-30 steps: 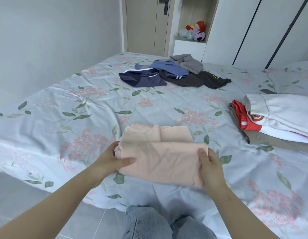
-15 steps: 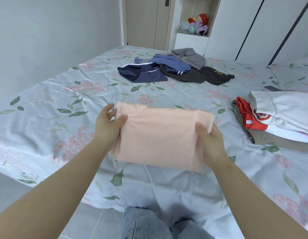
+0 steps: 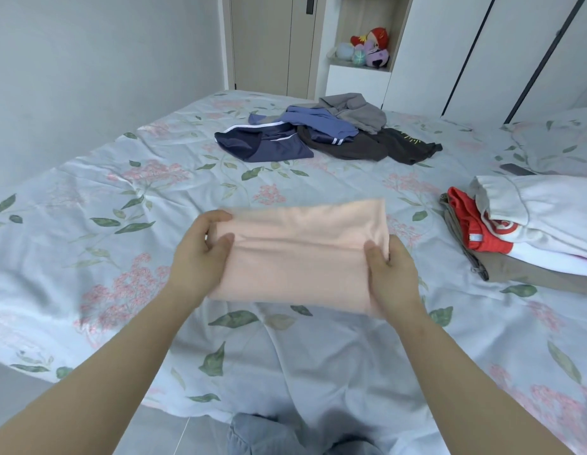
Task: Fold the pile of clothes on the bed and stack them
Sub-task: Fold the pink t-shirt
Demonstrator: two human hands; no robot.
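A folded peach garment [image 3: 302,254] is held just above the floral bedspread [image 3: 121,205] in front of me. My left hand [image 3: 200,257] grips its left edge, thumb on top. Its right edge is pinched by my right hand [image 3: 390,274]. A crease runs across the garment's middle. At the right side of the bed lies a stack of folded clothes [image 3: 531,231]: white on top, red and khaki beneath. Far back in the middle lies the unfolded pile [image 3: 325,136] of navy, blue, grey and dark brown clothes.
A pillow [image 3: 561,142] and a dark phone-like object [image 3: 517,169] lie at the far right. Behind the bed are a door, a shelf niche with plush toys [image 3: 367,49] and white wardrobe doors. My knees [image 3: 285,435] show at the bed's near edge.
Both hands lifted the peach garment off the bedspread, raised it, and now hold it further forward and flatter, with its top half folded over.
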